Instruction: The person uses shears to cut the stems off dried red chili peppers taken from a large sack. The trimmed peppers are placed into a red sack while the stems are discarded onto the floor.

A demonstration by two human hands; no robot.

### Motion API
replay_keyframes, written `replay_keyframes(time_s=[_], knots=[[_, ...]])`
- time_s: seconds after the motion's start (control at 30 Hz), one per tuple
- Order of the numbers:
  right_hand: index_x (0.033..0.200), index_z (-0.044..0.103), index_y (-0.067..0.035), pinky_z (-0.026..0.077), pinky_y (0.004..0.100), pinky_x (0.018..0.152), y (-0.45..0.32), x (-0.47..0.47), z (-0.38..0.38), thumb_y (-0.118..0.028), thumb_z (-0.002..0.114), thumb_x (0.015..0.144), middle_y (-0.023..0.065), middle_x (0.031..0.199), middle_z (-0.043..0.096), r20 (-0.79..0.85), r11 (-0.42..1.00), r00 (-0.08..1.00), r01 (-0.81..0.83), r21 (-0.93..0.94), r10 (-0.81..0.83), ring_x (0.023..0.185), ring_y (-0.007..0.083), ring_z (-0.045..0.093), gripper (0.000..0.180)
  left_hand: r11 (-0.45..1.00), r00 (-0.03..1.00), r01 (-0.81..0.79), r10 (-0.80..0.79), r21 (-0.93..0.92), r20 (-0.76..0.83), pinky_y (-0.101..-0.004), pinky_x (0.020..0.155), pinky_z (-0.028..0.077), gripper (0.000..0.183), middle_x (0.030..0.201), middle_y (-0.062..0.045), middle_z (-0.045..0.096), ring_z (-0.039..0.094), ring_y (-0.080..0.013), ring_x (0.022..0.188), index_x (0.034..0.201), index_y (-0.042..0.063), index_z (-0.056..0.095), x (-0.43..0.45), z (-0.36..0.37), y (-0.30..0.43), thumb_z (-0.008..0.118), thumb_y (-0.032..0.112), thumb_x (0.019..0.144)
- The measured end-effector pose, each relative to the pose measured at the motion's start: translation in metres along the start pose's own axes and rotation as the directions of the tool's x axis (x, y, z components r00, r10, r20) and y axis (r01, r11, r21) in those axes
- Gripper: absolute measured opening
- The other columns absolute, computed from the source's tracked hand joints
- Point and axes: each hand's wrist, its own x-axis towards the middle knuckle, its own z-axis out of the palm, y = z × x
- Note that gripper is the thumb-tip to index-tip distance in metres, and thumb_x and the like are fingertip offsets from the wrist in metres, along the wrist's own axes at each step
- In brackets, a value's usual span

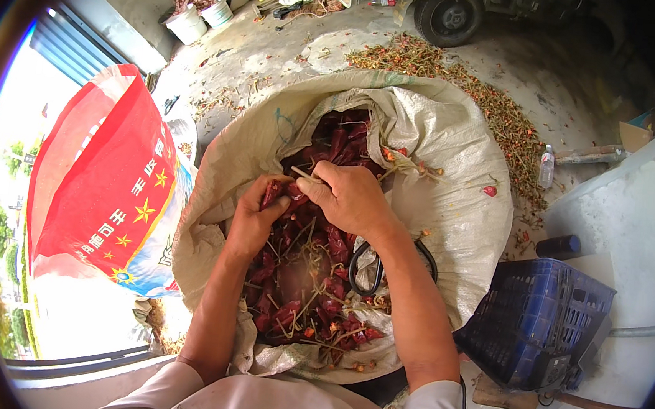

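Dried red chili peppers (298,288) with pale stems fill the opening of a large white woven sack (454,139), its rim rolled outward. Above them, my left hand (260,213) is closed around a dark red chili (272,193). Close beside it, my right hand (345,197) pinches a pale stem (306,175) between thumb and forefinger; its other fingers are curled under and partly hidden. A black cord (352,270) loops over the sack beneath my right forearm. Broken stems and a few red bits lie on the sack's folds.
A red printed bag (104,187) stands at the left. A blue plastic crate (532,318) is at the right, near a clear bottle (546,167). Stem debris (501,120) is heaped on the floor behind the sack, by a vehicle wheel (451,15). White buckets (187,24) stand farther back.
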Motion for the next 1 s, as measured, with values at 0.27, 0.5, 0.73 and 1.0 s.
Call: replay_keyframes(time_s=[0.27,0.5,0.73,1.0], knots=[[0.073,0.060,-0.001,0.045,0.0529,0.060,-0.001,0.000,-0.004,-0.044,0.062,0.096,0.0242,0.067,0.060,0.096,0.997,0.993,-0.075,0.013,0.073,0.068,0.0471,0.060,0.049,0.959,0.991,-0.016,-0.022,0.283,0.133,-0.0287,0.070,0.049,0.031,0.091,-0.001,0.064,0.057,-0.0117,0.078,0.125,0.004,0.061,-0.004,0.008,0.021,0.070,0.010,0.095],[0.069,0.060,0.001,0.040,0.0365,0.050,-0.003,0.001,-0.009,-0.036,0.063,0.098,0.0099,0.055,0.051,0.035,0.934,0.995,-0.096,0.343,0.090,0.051,0.0128,0.046,0.047,0.936,0.990,-0.066,0.019,0.346,0.137,-0.0276,0.066,0.046,0.019,0.084,0.000,0.061,0.053,-0.0091,0.072,0.114,0.005,0.061,0.001,0.017,0.023,0.068,0.013,0.098],[0.068,0.057,-0.007,0.035,0.0254,0.043,-0.014,-0.005,-0.010,-0.030,0.060,0.101,-0.0023,0.057,0.052,0.116,0.568,0.953,-0.262,0.780,0.281,0.048,0.0050,0.046,0.040,0.971,0.985,-0.066,0.100,-0.228,0.138,-0.0276,0.065,0.046,0.014,0.085,-0.002,0.063,0.057,-0.0101,0.072,0.111,0.002,0.060,0.009,0.033,0.012,0.062,0.012,0.102],[0.066,0.052,-0.009,0.032,0.0246,0.041,-0.011,-0.006,-0.002,-0.025,0.057,0.102,-0.0004,0.055,0.049,0.023,0.329,0.973,-0.101,0.939,0.232,0.043,0.0067,0.040,0.039,0.839,0.984,-0.014,0.108,-0.544,0.140,-0.0285,0.066,0.046,0.013,0.086,-0.007,0.065,0.059,-0.0157,0.072,0.111,0.004,0.059,0.014,0.042,0.000,0.062,0.010,0.101]])
